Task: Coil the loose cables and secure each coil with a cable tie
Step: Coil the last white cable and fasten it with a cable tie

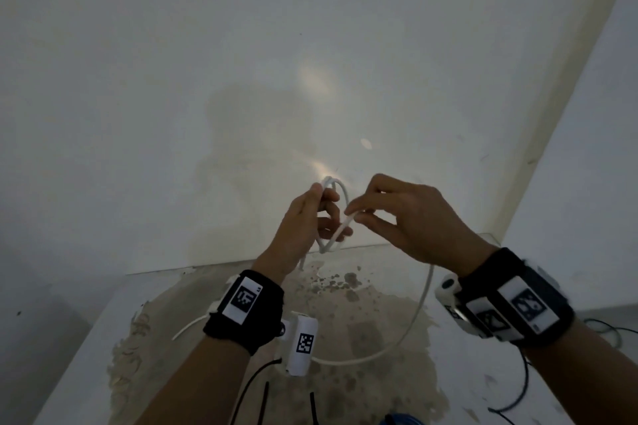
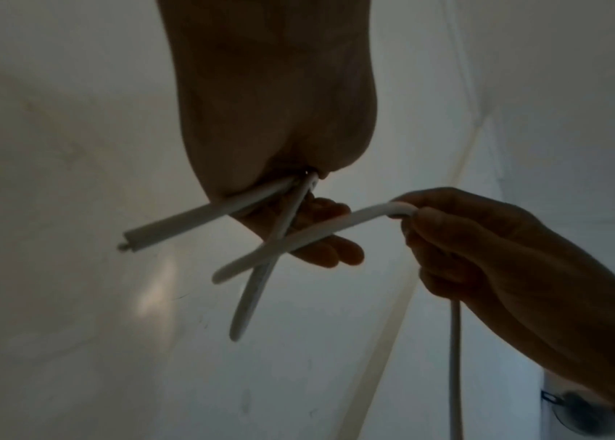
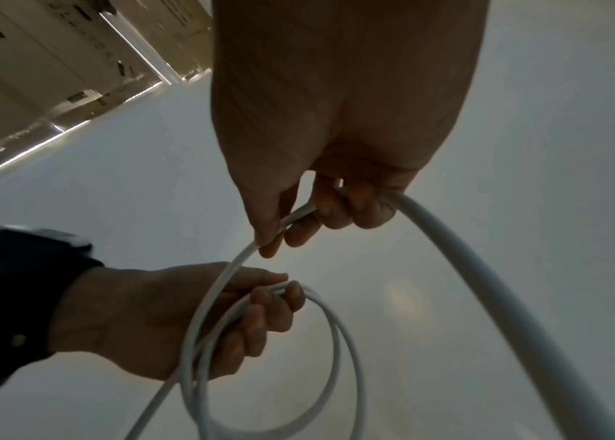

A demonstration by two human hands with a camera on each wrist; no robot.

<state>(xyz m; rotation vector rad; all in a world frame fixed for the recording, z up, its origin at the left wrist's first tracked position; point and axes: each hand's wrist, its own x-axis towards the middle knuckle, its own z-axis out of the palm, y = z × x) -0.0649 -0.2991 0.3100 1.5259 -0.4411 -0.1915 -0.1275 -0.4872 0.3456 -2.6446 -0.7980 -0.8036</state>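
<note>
A white cable (image 1: 340, 228) is held up in front of a pale wall. My left hand (image 1: 312, 214) grips a small coil of its loops (image 3: 336, 342), with the plug end (image 2: 140, 238) sticking out below the palm. Just to the right, my right hand (image 1: 390, 210) pinches the running length (image 3: 279, 229) between thumb and forefinger. The rest of the cable (image 1: 411, 324) hangs from the right hand in a long arc down to the floor. No cable tie shows in any view.
Thin black cables (image 1: 524, 386) lie on the stained floor at the right and bottom centre. A blue cable (image 1: 400, 419) peeks in at the bottom edge. The wall corner (image 1: 500, 235) stands close on the right.
</note>
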